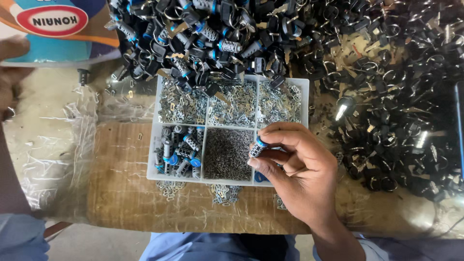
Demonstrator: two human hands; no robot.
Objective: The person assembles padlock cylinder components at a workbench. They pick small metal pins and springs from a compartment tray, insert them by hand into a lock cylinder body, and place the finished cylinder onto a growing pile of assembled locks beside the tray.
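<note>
Head view, right hand: My right hand (pixel 299 166) is pinched shut on a small lock cylinder (pixel 257 147), thumb and fingertips closed round its ribbed grey body, the blue ring at its upper end.
Head view, where the cylinder is: It sits in my fingers just above the white compartment tray (pixel 303 84), over the seam between the bin of dark pins (pixel 227 152) and the bin my hand covers.
Head view, left hand: My left hand (pixel 8 79) lies at the far left edge, near a printed card; I cannot tell whether it is closed or apart.
Head view, tray: The upper bins hold small silver plates (pixel 182 104); the lower left bin holds more blue-ringed cylinders (pixel 178 150).
Head view, surroundings: A heap of black keys (pixel 203 34) crowds the tray's top edge, and more spread to the right.
Head view, doing it well: I judge a light, steady pinch by the ends best, slots facing up and over the tray, so any loose part drops into a bin.
</note>
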